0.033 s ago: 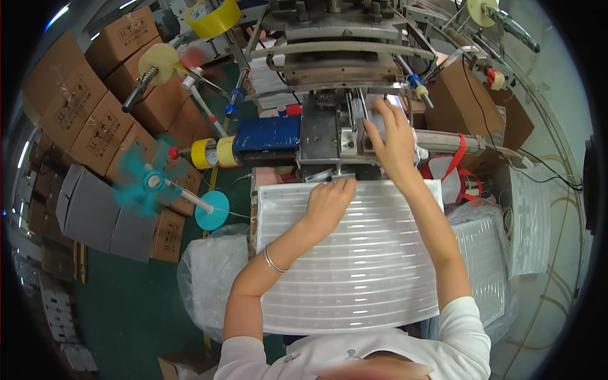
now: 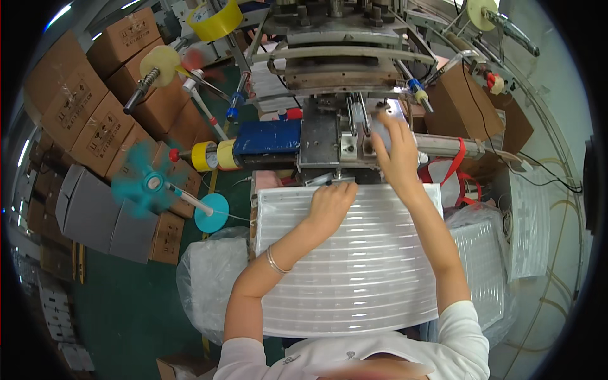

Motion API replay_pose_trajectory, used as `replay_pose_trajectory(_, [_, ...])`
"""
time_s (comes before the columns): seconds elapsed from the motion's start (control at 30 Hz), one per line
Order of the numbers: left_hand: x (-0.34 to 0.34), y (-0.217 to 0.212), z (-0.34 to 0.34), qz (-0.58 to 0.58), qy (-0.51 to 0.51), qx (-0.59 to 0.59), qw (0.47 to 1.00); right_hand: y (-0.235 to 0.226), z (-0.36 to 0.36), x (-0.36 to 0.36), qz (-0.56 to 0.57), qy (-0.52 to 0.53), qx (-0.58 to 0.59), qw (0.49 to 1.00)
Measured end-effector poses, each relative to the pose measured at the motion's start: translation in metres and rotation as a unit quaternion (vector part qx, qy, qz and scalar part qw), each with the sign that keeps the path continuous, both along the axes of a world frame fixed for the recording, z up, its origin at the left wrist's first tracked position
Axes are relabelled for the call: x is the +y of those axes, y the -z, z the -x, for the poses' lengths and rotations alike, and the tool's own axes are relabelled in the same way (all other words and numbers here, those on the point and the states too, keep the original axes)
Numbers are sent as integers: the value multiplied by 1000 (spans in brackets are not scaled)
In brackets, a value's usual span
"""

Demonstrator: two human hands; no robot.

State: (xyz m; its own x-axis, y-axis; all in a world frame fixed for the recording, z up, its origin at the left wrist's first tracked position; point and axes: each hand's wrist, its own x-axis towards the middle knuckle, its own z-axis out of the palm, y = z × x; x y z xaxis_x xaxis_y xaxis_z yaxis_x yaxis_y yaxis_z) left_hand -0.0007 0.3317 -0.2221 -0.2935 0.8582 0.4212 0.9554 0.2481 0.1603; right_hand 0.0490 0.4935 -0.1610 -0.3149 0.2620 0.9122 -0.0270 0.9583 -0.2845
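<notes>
Cartons (image 2: 101,130) stand stacked at the far left, with grey boxes (image 2: 88,206) in front of them on the green floor (image 2: 120,304). Next comes a teal fan (image 2: 152,183), its blades blurred, above a round teal base. To the right of the base, a pale bundle (image 2: 214,269) sits in clear plastic, and farther back a yellow tape roll (image 2: 203,156) is mounted just left of a blue block (image 2: 271,140) on the machine (image 2: 318,142). The white ribbed sheet (image 2: 354,272) lies between the person's torso and the machine. At its far edge, near the middle, rests the left hand (image 2: 332,204), fingers curled and knuckles up; whether its grip is clenched on the edge I cannot tell. Further right, the right hand (image 2: 399,158) reaches past that edge to the metal parts, thumb spread from the fingers; something pale shows between them, but I cannot tell whether the grip has hold of it. Beyond hang a red strap (image 2: 457,159) and, nearer the person, a plastic-wrapped ribbed stack (image 2: 480,266) sits just beside the sheet.
</notes>
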Motion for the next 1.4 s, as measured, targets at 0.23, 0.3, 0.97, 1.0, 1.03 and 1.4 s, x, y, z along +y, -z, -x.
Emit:
replay_pose_trajectory(0.23, [17, 30, 9, 93, -13, 82, 992, 78, -58, -9, -63, -61, -348, 933])
replay_pose_trajectory(0.3, [14, 32, 10, 67, -16, 79, 994, 94, -57, -13, -117, -48, -352, 927])
replay_pose_trajectory(0.97, [-30, -2, 4, -85, -40, -54, 994, 25, -66, -6, 185, -170, -290, 924])
replay_pose_trajectory(1.0, [-38, -5, 6, -115, -42, -65, 990, 23, -70, -7, 214, -173, -307, 911])
replay_pose_trajectory(1.03, [-44, -6, 6, -145, -46, -78, 985, 25, -72, -6, 217, -179, -314, 907])
replay_pose_trajectory(1.4, [4, -57, 38, -237, -109, 14, 965, 0, -76, 6, 264, -213, -185, 922])
